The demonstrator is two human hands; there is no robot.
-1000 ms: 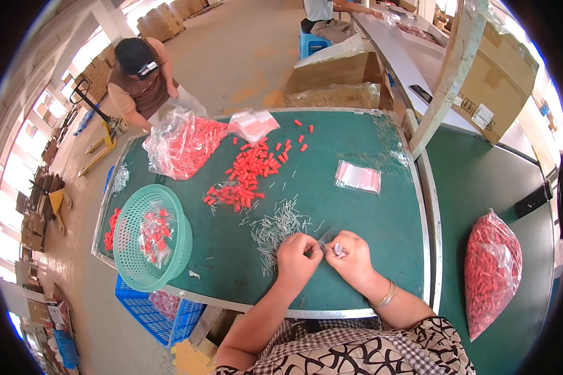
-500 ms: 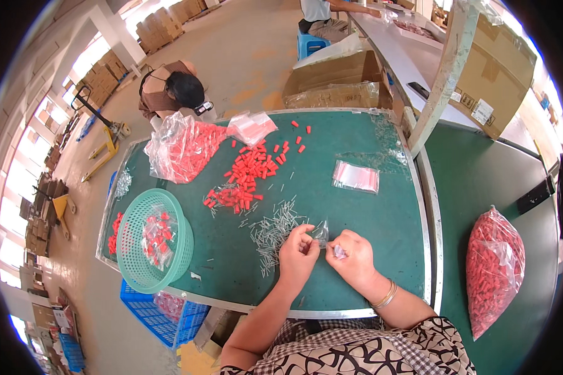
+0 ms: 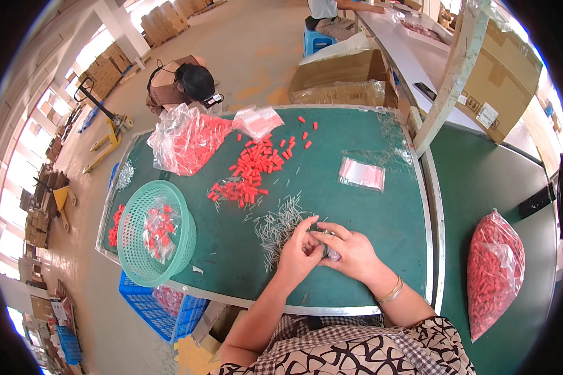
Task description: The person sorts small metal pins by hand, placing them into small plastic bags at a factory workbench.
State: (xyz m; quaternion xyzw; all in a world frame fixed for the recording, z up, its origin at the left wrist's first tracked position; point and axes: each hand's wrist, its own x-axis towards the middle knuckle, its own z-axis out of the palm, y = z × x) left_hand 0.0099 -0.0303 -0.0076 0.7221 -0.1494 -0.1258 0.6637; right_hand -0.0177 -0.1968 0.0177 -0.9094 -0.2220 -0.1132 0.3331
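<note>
Near the front of the green table [image 3: 256, 294], my two hands are close together over a small clear plastic bag [image 3: 332, 254]. My right hand [image 3: 355, 251] is closed on it, its fingers reaching across toward the left. My left hand [image 3: 298, 255] is curled at the bag's other side, thumb and fingers bent inward; they partly hide the bag, and its contents cannot be made out. Just beyond my left hand spreads a pile of thin grey metal pins [image 3: 276, 228]. Farther back is a heap of small red plastic caps [image 3: 256, 164].
At left stands a green basket [image 3: 187, 234] with bagged red pieces. A large bag of red caps [image 3: 191, 144] and flat plastic bags [image 3: 257, 122] lie at the back, another stack [image 3: 361, 174] at right. A full red bag [image 3: 495, 275] is farther right. A person [image 3: 180, 84] bends beyond the table.
My right hand has opened out from a tight pinch and its fingers now extend over the bag toward my left hand. The bag has dropped lower between the hands. The view has shifted slightly.
</note>
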